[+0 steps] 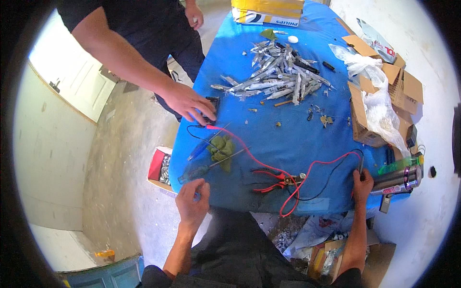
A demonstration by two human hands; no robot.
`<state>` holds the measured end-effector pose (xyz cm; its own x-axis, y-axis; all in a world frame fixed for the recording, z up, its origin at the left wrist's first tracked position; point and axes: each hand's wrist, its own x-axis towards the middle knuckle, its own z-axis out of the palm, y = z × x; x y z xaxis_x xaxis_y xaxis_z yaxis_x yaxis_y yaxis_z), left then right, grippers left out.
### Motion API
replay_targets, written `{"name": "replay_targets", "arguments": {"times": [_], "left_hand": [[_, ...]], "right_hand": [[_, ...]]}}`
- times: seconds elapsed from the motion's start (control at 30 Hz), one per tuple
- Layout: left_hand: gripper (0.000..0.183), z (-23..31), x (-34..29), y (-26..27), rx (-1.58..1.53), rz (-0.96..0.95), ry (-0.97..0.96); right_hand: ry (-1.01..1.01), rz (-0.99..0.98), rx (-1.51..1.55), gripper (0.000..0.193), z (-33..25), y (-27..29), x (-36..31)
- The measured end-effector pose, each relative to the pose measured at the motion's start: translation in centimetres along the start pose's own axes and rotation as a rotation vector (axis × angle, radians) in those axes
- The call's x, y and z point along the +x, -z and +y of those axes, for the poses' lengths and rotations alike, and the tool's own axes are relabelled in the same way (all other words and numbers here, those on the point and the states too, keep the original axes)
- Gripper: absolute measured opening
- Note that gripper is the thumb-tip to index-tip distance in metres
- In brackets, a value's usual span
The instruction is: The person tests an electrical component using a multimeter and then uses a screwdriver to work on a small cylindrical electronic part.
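Note:
My left hand point(193, 204) is at the table's near left edge, fingers curled into a pinch; whatever they hold is hidden. My right hand point(362, 187) grips a slim dark grey piece point(361, 164) near the right edge. A red lead point(314, 168) and a black lead point(331, 175) loop from beside it across the table. At the far left, a co-worker's hand point(189, 102) rests on a small black device point(214, 104), near the leads' other ends. Red-handled pliers point(276, 181) lie between my hands. A clear-handled screwdriver point(196, 173) lies just beyond my left hand.
The blue-covered table point(269, 129) carries a heap of pen-like tubes point(283, 72), a green cloth point(222, 150) and a blue-handled screwdriver point(198, 151). A cardboard box point(362, 115) and a steel flask point(396, 180) stand at right, a taped carton point(266, 12) at the back. A small box point(157, 165) is at left.

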<state>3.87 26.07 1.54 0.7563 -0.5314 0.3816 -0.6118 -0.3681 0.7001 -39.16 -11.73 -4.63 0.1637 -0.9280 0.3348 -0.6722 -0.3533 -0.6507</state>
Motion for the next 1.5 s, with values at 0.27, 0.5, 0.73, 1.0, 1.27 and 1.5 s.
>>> {"name": "replay_targets", "arguments": {"times": [0.27,0.5,0.73,1.0,1.27,1.5], "left_hand": [[0.01,-0.3,-1.1,-0.3,-0.047,-0.038,-0.023],[0.007,-1.9,-1.5,-1.5,-0.095,0.012,0.0],[0.012,-2.9,-1.6,-3.0,-0.061,-0.032,-0.018],[0.014,-2.9,-1.6,-4.1,-0.117,-0.054,-0.01],[0.012,-3.2,-1.6,-3.6,-0.119,-0.049,-0.069],[0.01,-3.6,-2.1,-3.5,-0.13,-0.049,-0.101]], "right_hand": [[0.019,0.039,-0.064,0.02,-2.2,0.3,0.0],[-0.002,0.047,-0.033,0.019,0.0,-0.1,-0.3],[0.049,0.047,0.028,0.023,-0.2,0.6,0.1],[-0.456,0.121,0.569,0.019,-6.4,4.2,-3.0],[-0.668,0.171,1.341,0.008,-11.5,4.5,-12.8],[-0.647,0.112,1.506,0.014,-14.6,3.0,-18.0]]}}
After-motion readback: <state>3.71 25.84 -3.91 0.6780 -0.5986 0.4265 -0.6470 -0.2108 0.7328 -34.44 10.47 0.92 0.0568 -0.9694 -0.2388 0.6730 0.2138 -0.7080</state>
